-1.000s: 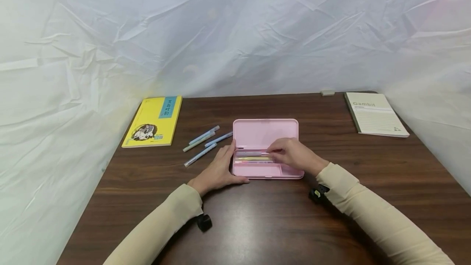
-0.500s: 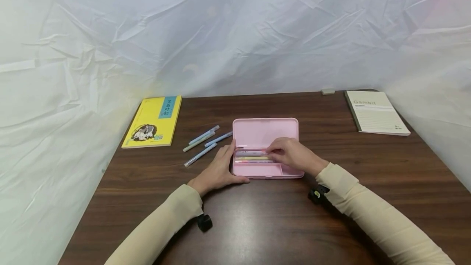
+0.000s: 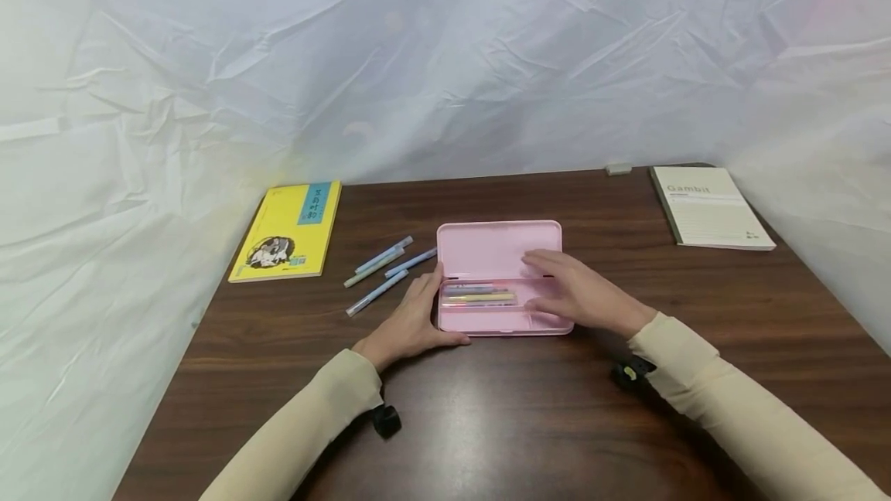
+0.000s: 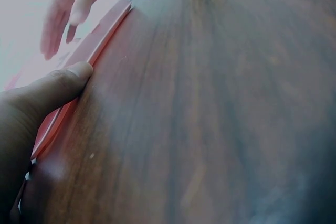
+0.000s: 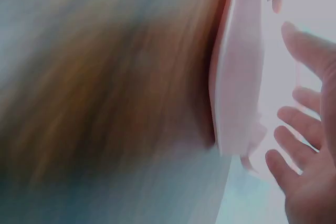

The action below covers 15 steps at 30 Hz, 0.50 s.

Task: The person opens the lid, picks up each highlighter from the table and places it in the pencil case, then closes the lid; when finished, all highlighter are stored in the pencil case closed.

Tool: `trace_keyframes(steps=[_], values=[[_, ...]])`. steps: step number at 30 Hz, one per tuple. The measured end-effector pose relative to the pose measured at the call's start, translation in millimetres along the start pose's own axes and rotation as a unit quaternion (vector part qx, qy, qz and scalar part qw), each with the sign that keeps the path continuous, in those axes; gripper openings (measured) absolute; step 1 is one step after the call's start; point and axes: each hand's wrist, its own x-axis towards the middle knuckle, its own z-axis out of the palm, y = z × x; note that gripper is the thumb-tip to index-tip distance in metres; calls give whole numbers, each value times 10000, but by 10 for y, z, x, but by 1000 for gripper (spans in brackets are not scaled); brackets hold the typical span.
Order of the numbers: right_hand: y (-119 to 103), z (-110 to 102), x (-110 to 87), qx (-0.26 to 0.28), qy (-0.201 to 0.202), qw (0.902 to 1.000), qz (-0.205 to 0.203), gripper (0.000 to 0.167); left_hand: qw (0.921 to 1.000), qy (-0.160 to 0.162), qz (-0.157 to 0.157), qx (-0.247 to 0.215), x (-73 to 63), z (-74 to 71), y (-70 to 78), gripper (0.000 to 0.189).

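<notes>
A pink pencil case (image 3: 497, 246) stands with its lid raised on the dark wooden table. Several pens (image 3: 480, 298) lie side by side in its rear compartment, toward the left. My left hand (image 3: 407, 323) holds the case's left end, fingers along the side and thumb on the front edge; the left wrist view shows that thumb (image 4: 68, 80) on the rim. Over the right part of the case is my right hand (image 3: 581, 292), its fingers spread and nothing in them. The right wrist view also shows its fingers (image 5: 299, 124) apart, beside the case (image 5: 239, 72).
Left of the case lie several loose pens (image 3: 379, 284), mostly blue and one greenish. A yellow book (image 3: 288, 230) is at the far left and a pale notebook (image 3: 711, 207) at the far right. A small white block (image 3: 618, 169) sits at the back edge, before white sheeting (image 3: 445, 99).
My right hand has let go of the pens in the case, spread its fingers and drawn back to the right. My left hand stays at the case's left end.
</notes>
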Motion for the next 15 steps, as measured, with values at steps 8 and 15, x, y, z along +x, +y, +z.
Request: trace_keyframes(steps=[8, 15], values=[[57, -116, -318, -209, -622, 9965, 524, 107, 9999, -25, -91, 88, 5, 20, -7, 131], [63, -81, -497, -178, -712, 9952, 654, 100, 10000, 37, -57, 24, 4, 11, 18, 132]])
